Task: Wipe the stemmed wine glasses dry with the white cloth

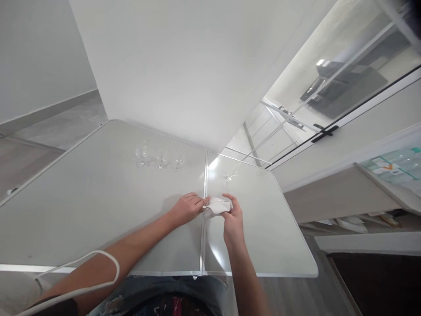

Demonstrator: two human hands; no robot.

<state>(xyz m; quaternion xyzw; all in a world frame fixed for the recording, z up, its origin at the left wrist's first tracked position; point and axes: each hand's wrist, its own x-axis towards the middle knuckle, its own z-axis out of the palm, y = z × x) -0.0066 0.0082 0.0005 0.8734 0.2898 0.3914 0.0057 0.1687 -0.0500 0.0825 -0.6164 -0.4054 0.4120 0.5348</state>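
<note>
We have a white cloth (219,206) between our 2 hands, just above the desk (82,197), close to the metal seam (202,250) that divides its top. Our left hand (189,208) reaches in from the side, thumb and index finger pinching the cloth's near end. Our right hand (234,219) cups the opposite end: its thumb presses the lower edge while the index finger stands away from the fabric above.

The cloth looks thin, soft and creased, so we judge it to be very light and limp, with no stiffness of its own; it likely sags wherever the fingers leave it unsupported. A pinch at each end suits it, and little force should be needed. Something clear seems to show along its underside, but we cannot tell whether the folds wrap a hard object. If they do, a gentle, even hold around its body would be safer than squeezing 1 spot.

Beyond our hands, 3 clear glasses (161,160) stand in a row past the left hand, and 1 more glass (229,177) is past the right. These look thin, smooth and fragile, probably slippery to bare skin.
</note>
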